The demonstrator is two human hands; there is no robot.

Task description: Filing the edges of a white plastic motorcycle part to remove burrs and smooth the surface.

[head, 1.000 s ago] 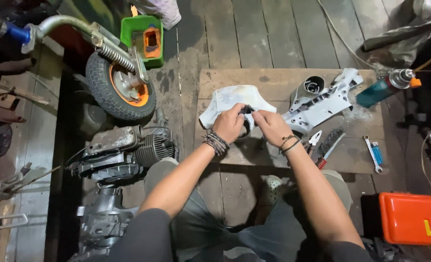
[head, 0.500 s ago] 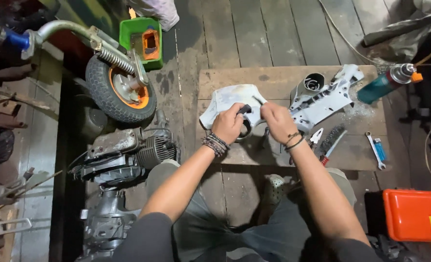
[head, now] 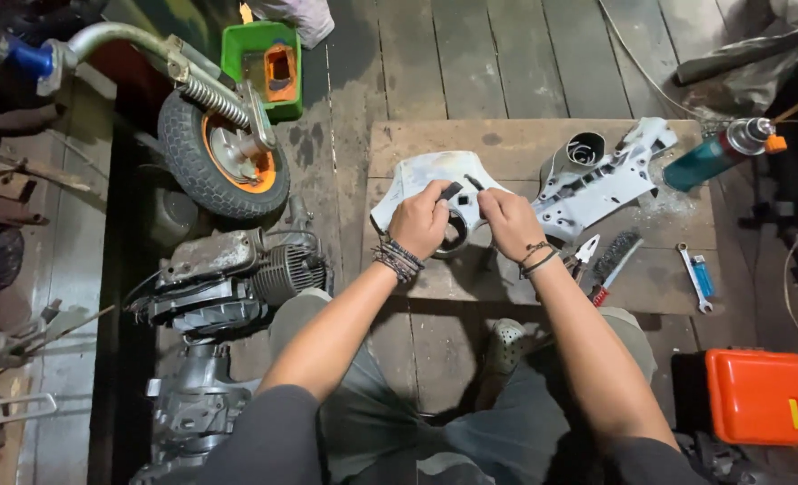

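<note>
On wooden board point(head: 507, 144) | left hand point(head: 421, 224), right hand point(head: 507, 220) grip white curved plastic cover point(head: 421, 175) (scuffed) | small black strips pinched

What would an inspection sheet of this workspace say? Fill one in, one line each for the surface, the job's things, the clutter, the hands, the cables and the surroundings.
Surface: worn wooden board lying on a plank floor.
Job's things: white plastic cover on the board; a small dark piece pinched above it.
Clutter: white housing part, wire brush, pliers, small wrench, blue lighter, green spray can.
Hands: left hand holds the dark piece; right hand rests on the cover, pinching something small.
Cables: thin cord across the floor at upper right.
Surroundings: small wheel with spring fork, engine, green bin, orange case.
</note>
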